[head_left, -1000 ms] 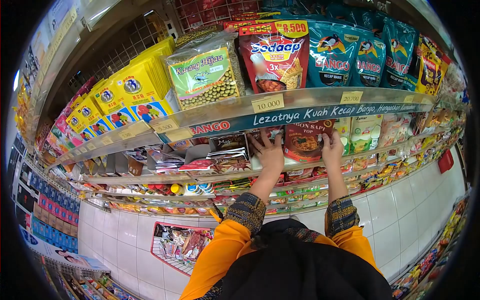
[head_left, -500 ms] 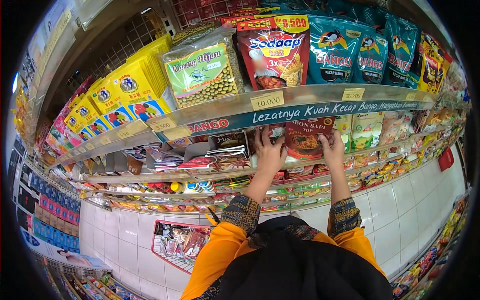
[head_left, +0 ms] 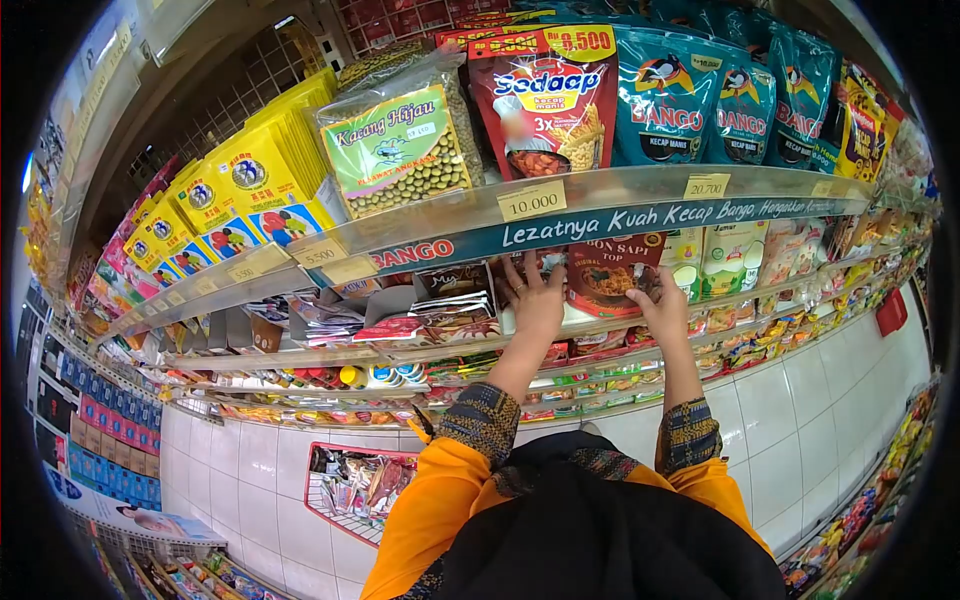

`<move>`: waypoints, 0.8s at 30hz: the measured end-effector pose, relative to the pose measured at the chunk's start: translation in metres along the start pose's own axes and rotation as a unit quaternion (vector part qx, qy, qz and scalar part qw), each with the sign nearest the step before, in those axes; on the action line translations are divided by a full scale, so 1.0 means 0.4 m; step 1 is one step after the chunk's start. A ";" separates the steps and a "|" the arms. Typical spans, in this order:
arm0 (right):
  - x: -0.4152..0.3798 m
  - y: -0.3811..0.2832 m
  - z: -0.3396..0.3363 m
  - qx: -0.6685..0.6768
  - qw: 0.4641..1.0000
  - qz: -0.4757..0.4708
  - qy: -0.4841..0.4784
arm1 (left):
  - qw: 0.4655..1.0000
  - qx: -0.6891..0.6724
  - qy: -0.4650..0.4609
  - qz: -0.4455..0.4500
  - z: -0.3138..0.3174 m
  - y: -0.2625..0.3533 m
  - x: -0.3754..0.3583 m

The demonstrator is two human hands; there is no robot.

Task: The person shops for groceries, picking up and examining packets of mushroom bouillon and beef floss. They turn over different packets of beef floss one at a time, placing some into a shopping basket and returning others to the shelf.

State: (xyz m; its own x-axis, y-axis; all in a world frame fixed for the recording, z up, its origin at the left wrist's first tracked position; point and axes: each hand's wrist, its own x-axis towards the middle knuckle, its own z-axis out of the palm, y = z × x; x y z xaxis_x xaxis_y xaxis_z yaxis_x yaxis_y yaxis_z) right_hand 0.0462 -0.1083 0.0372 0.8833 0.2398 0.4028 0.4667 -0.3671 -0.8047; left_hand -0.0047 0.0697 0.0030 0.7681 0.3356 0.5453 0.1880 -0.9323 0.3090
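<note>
A dark red packet of beef floss (head_left: 600, 275), printed "Abon Sapi Top", stands upright on the shelf below the blue label strip. My right hand (head_left: 663, 308) grips its right edge, thumb on the front and fingers partly hidden at the side. Just left of that packet, my left hand (head_left: 537, 305) reaches in with its fingers stretched apart, resting against packs on the same shelf. Its fingertips lie close under the strip. Green and white packs (head_left: 722, 260) stand to the right of my right hand.
Above, the upper shelf's edge strip (head_left: 470, 243) overhangs my fingers. It carries sauce pouches (head_left: 545, 110), a bag of mung beans (head_left: 400, 150) and yellow packets (head_left: 255, 175). A red-rimmed shopping basket (head_left: 345, 518) holding goods is on the tiled floor (head_left: 250, 440) at lower left.
The beef floss packet sits slightly lower and more to the left. My right hand's thumb has slid lower on its front. My left hand stays nearly in place.
</note>
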 end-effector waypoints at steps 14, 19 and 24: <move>-0.007 0.027 0.029 -0.038 0.997 -0.018 0.062 | 0.999 -0.002 -0.044 0.021 -0.010 -0.014 0.002; -0.024 0.042 0.033 -0.062 0.995 -0.004 0.080 | 0.997 0.006 -0.069 0.016 -0.011 -0.014 -0.001; -0.042 0.046 0.028 -0.055 0.992 -0.012 0.110 | 0.997 0.013 -0.078 0.007 -0.014 -0.014 0.004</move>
State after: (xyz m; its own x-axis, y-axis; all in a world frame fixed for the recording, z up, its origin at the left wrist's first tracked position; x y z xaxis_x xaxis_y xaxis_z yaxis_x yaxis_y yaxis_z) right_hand 0.0395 -0.1092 0.0106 0.8546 0.0519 0.5166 0.4793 -0.4615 -0.7465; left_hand -0.0078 0.0763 0.0066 0.8564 0.2988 0.4211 0.1899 -0.9406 0.2813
